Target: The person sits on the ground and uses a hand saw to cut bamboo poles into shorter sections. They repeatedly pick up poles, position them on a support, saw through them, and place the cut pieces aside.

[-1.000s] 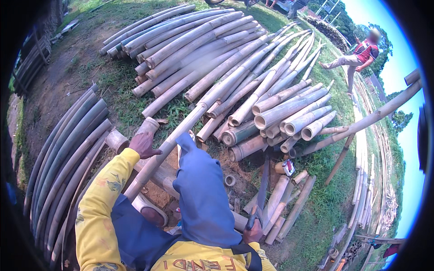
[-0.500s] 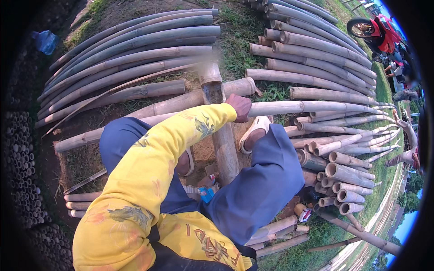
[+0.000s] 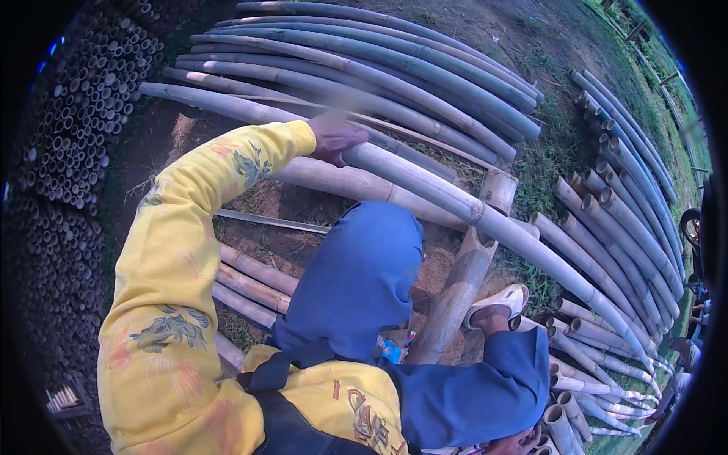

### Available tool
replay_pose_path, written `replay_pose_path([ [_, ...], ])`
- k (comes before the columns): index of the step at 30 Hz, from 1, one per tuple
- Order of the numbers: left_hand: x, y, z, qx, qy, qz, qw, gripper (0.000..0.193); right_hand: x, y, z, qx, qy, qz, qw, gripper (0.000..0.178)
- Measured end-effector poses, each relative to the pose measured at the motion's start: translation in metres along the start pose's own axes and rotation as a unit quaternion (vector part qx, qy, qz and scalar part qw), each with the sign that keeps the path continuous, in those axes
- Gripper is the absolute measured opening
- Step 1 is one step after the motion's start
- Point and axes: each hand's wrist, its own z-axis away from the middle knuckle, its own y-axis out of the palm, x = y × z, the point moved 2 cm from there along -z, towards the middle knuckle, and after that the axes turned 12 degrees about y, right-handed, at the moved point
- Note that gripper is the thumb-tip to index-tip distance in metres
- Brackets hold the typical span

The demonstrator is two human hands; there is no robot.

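My left hand [image 3: 337, 139] is closed around a long bamboo pole [image 3: 421, 182]. This pole slants from the far left down to the right. It crosses above the notched end of a thick bamboo piece [image 3: 453, 292] that lies between my legs. Behind it, a thick bamboo log [image 3: 364, 184] lies crosswise on the ground. At the bottom edge, beyond my right thigh, part of my right hand [image 3: 516, 442] shows near cut bamboo ends; its fingers are mostly hidden, and I cannot make out anything in it.
Long bamboo poles [image 3: 394, 68] lie in a row at the far side. More poles [image 3: 622, 227] are stacked at the right, with short cut pieces [image 3: 561, 428] nearer me. Bundled bamboo [image 3: 98, 114] is piled at the left. A thin strip [image 3: 273, 221] lies by my left knee.
My left hand has moved left along with the view's turn and now grips the pole farther from the notched piece. My right hand has come into view at the bottom edge.
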Motion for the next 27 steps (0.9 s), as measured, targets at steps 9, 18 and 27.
replay_pose_path([
  [9, 0.092, 0.076, 0.115, -0.043, -0.171, -0.083, 0.981, 0.062, 0.298, 0.139, -0.029, 0.347, -0.335, -0.123, 0.867, 0.025],
  [18, 0.062, 0.140, 0.117, -0.135, -0.240, -0.024, 0.961, 0.069, 0.480, 0.422, 0.080, 0.424, -0.542, -0.022, 0.725, 0.039],
  [27, 0.069, 0.156, 0.117, -0.164, -0.262, -0.056, 0.949, 0.073, 0.500, 0.499, 0.112, 0.433, -0.633, 0.140, 0.626, 0.031],
])
